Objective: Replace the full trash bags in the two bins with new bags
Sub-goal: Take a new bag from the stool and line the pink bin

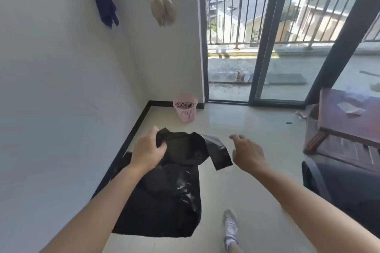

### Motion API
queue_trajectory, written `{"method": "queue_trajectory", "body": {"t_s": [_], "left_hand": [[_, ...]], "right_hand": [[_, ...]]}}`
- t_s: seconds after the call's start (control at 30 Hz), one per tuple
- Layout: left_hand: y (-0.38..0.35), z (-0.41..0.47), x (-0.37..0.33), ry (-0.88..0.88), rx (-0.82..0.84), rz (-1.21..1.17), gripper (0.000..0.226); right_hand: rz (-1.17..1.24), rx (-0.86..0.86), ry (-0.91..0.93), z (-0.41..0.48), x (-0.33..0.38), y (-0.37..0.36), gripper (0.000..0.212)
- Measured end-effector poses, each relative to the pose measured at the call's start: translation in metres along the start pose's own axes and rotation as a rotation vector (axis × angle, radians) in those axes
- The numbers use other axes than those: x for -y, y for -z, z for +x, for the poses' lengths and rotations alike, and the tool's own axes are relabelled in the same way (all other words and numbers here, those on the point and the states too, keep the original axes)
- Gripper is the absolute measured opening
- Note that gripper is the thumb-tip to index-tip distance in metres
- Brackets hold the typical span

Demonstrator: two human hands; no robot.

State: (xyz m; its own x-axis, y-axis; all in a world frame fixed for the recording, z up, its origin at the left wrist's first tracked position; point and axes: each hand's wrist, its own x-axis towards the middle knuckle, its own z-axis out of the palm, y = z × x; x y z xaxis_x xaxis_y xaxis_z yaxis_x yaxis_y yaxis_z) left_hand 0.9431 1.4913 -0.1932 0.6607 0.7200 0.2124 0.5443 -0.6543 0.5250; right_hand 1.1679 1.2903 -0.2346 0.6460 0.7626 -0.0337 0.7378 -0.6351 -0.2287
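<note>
One bin in view: the pink bin [186, 109] stands in the corner by the balcony door, well ahead of you. Its mesh looks unlined, though it is too far off to be sure.
Left hand: your left hand [147, 148] has its fingers curled round the rim of the black bag [164, 201], which hangs from it above the floor.
Right hand: your right hand [246, 152] holds nothing, fingers spread, just beside the bag's loose flap [220, 154].
Step in hand: pinch that flap with your right hand, draw the mouth wide, and hold both edges while you carry the bag to the bin.
Hidden: the second bin is out of sight. You cannot tell whether the bag holds anything, and your forearm covers part of it.
</note>
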Motion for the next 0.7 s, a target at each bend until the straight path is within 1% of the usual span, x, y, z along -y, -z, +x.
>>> {"method": "queue_trajectory", "body": {"t_s": [0.03,0.1,0.13,0.17,0.2,0.23,0.27,0.3,0.33,0.37,0.4,0.43,0.47,0.53,0.57,0.63,0.7], "left_hand": [[-0.010,0.024,0.005,0.001,0.004,-0.001,0.022],[-0.031,0.075,0.007,-0.026,0.005,0.001,0.022],[-0.042,0.101,0.006,-0.052,0.000,0.008,0.024],[-0.052,0.129,0.004,-0.068,-0.007,0.007,0.026],[-0.060,0.156,0.000,-0.076,-0.015,-0.009,0.028],[-0.066,0.182,-0.004,-0.081,-0.021,-0.035,0.029],[-0.071,0.208,-0.007,-0.087,-0.027,-0.046,0.030],[-0.074,0.232,-0.008,-0.104,-0.045,-0.025,0.032],[-0.076,0.255,-0.006,-0.128,-0.070,0.034,0.034],[-0.076,0.277,-0.001,-0.147,-0.087,0.116,0.035],[-0.076,0.298,0.009,-0.148,-0.080,0.211,0.035],[-0.076,0.315,0.023,-0.123,-0.041,0.321,0.034],[-0.077,0.331,0.041,-0.078,0.026,0.444,0.034],[-0.084,0.355,0.080,0.059,0.163,0.647,0.035],[-0.090,0.366,0.099,0.146,0.204,0.697,0.036],[-0.103,0.388,0.130,0.325,0.260,0.689,0.036],[-0.116,0.416,0.155,0.482,0.348,0.636,0.035]], "right_hand": [[0.086,-0.075,0.042,0.026,0.004,-0.002,0.042],[0.271,-0.285,0.166,0.080,0.018,-0.009,0.030],[0.312,-0.347,0.236,0.108,0.028,-0.010,0.036],[0.329,-0.343,0.287,0.136,0.038,-0.010,0.053],[0.336,-0.273,0.298,0.166,0.045,-0.010,0.073],[0.322,-0.173,0.260,0.197,0.050,-0.010,0.091],[0.283,-0.072,0.214,0.227,0.051,-0.011,0.098],[0.243,-0.003,0.178,0.257,0.050,-0.010,0.094],[0.220,0.035,0.144,0.286,0.046,-0.009,0.079],[0.234,0.044,0.105,0.313,0.043,-0.004,0.060],[0.272,0.034,0.062,0.338,0.040,0.002,0.047],[0.315,0.006,0.022,0.362,0.037,0.008,0.041],[0.344,-0.042,0.004,0.384,0.037,0.012,0.039],[0.354,-0.144,0.010,0.424,0.036,0.016,0.044],[0.340,-0.191,0.030,0.444,0.036,0.017,0.048],[0.283,-0.255,0.067,0.479,0.036,0.016,0.055],[0.274,-0.213,0.070,0.508,0.039,0.011,0.058]]}}
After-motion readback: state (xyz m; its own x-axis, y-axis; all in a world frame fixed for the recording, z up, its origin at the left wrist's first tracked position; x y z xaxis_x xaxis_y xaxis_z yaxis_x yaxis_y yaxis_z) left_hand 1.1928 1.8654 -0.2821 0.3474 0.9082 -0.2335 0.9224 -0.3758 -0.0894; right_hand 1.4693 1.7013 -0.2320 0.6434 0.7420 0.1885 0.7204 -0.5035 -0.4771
